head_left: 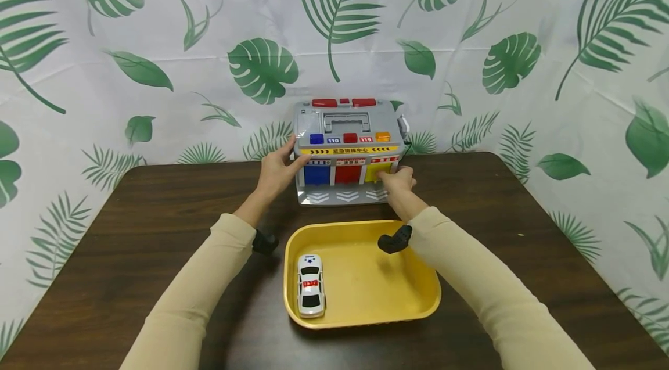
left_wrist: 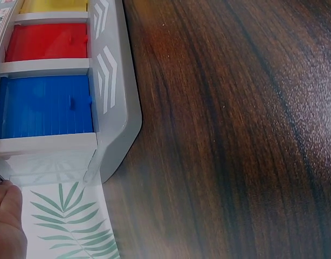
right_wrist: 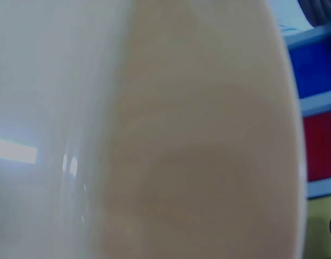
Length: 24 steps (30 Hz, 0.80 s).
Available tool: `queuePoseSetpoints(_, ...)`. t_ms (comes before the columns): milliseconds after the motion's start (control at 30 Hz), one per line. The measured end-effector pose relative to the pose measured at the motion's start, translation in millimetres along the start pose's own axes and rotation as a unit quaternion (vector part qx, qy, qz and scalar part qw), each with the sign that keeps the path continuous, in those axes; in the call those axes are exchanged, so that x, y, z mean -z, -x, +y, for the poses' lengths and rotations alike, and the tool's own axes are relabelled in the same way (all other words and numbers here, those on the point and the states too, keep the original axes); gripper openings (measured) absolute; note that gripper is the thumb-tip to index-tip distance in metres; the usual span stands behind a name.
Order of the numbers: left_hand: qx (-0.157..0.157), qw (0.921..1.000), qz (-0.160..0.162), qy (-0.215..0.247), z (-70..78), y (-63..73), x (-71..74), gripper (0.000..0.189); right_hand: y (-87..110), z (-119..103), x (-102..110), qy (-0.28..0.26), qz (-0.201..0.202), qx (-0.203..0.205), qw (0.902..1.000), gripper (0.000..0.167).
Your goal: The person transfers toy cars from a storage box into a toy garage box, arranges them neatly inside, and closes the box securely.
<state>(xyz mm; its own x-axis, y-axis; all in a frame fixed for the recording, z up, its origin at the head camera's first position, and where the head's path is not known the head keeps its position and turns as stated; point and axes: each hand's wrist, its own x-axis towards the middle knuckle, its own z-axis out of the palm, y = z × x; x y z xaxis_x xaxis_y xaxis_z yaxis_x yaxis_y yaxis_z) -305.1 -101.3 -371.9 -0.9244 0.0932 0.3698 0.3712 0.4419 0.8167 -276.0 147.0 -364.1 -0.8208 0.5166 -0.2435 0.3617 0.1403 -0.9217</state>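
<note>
A grey toy garage (head_left: 347,152) with a blue door (left_wrist: 49,105), a red door (head_left: 348,173) and a yellow door (head_left: 372,173) stands at the back of the table. My left hand (head_left: 279,171) holds its left end, the thumb over the front edge and the fingers at the side. On the other end, a digit of my right hand (head_left: 401,185) touches the yellow door, while the other fingers lie bent near the right edge. The left wrist view shows only part of the left hand (left_wrist: 6,221). In the right wrist view, a pale blurred surface covers most of the frame.
A yellow tray (head_left: 360,323) lies in front of the garage, below my wrists. Inside it, at the left, is a white toy police car (head_left: 310,286). Dark wooden table (head_left: 172,213) surrounds these. Behind hangs a leaf-patterned cloth (head_left: 209,79).
</note>
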Motion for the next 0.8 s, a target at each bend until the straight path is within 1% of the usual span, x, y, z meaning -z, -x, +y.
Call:
queuePoseSetpoints(100,-0.001,1.0000,0.000,-0.001,0.0,0.4,-0.3,0.067,-1.7,-3,11,-0.005,-0.005,-0.006,1.0000,0.064)
queuePoseSetpoints(200,-0.003,1.0000,0.001,-0.001,-0.1,0.7,-0.8,0.067,-0.9,-6,22,-0.011,-0.009,0.000,0.9999,0.061)
queuePoseSetpoints(433,-0.009,0.9999,0.006,0.001,0.4,1.2,-1.3,0.066,1.9,-8,41,-0.072,-0.013,0.027,0.9969,0.053)
queuePoseSetpoints(600,-0.008,0.9999,0.006,0.004,0.4,1.0,-0.8,0.066,4.3,-9,46,-0.096,0.013,0.079,0.9922,0.046)
queuePoseSetpoints(667,-0.006,1.0000,0.006,0.004,0.4,0.9,-0.9,0.066,5.1,-10,46,-0.110,0.023,0.104,0.9882,0.044)
queuePoseSetpoints(800,-0.003,1.0000,0.006,0.003,0.5,0.8,-1.4,0.067,8.4,-14,47,-0.132,0.031,0.146,0.9799,0.041)
